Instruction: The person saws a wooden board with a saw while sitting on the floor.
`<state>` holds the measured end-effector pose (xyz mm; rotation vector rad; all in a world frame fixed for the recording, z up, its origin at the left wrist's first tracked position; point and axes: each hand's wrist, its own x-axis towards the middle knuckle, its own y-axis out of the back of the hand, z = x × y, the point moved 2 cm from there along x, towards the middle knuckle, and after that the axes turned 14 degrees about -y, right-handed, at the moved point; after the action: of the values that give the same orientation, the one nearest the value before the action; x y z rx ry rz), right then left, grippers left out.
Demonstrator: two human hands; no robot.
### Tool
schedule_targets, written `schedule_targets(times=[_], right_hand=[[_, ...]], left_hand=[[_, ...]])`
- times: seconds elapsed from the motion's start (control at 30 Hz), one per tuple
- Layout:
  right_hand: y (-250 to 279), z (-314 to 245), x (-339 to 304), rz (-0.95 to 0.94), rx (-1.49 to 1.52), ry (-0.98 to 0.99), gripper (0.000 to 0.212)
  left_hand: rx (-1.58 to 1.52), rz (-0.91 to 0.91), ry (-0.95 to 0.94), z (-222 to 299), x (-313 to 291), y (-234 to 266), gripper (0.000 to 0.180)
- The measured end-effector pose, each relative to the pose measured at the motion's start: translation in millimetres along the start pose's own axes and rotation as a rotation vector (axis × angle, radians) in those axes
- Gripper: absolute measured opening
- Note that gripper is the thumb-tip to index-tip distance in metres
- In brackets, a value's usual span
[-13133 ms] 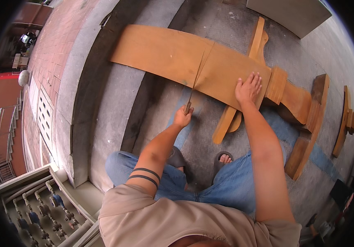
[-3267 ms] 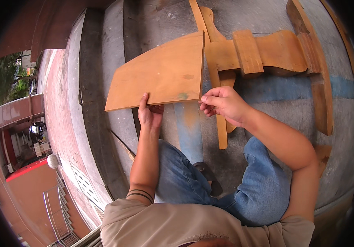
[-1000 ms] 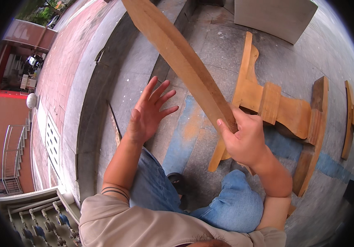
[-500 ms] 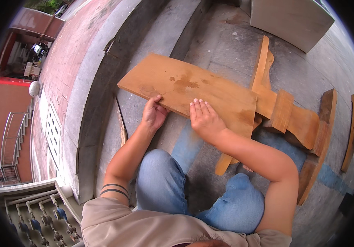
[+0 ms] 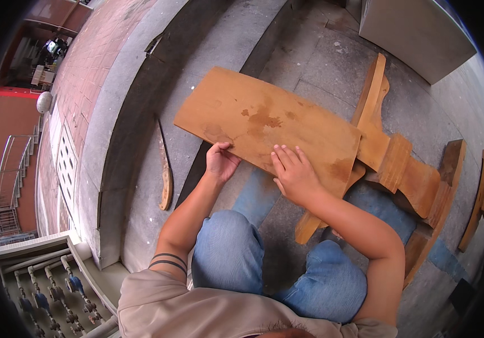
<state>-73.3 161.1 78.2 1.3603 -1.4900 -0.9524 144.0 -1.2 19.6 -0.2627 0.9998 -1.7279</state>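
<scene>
L hand (image 5: 221, 164): fingers clamped on wooden board (image 5: 309, 121), near edge, w/ thumb on top. R hand (image 5: 296, 176) palm-down on it, fingers slightly apart, elbow bent.

Board (image 5: 270, 129) at centre, left end over a step (image 5: 140, 231), right end over the crosspiece (image 5: 373, 96) of a stand (image 5: 419, 183), left hand (image 5: 220, 163) at its near edge, right hand (image 5: 298, 176) on top farther right, saw (image 5: 166, 174) on the step at left, pipe box (image 5: 33, 243) near left.

A flat orange-brown board (image 5: 304, 129) (blotched dark on top) lies aslant, left end over a step (image 5: 211, 50).
</scene>
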Motion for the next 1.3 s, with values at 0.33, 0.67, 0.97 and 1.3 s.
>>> schedule_targets(times=[0.33,0.67,0.97,1.3], right_hand=[[7.4,153.5,78.4,-0.164,0.006,-0.711,0.08],[28.1,139.0,61.7,-0.414,0.485,-0.974,0.075],[-36.9,59.6,-2.2,-0.062,1.176,-1.334,0.052],[-55.8,9.8,3.2,-0.518,2.34,-0.965,0.054]], left_hand=[[0.135,0.278,0.016,-23.4,10.8,-3.7,0.063],[0.357,0.165,-0.018,53.7,68.5,-45.2,0.063],[1.131,0.164,-0.034,64.4,150.2,-110.9,0.071],[1.885,0.181,-0.221,83.2,183.6,-92.0,0.085]])
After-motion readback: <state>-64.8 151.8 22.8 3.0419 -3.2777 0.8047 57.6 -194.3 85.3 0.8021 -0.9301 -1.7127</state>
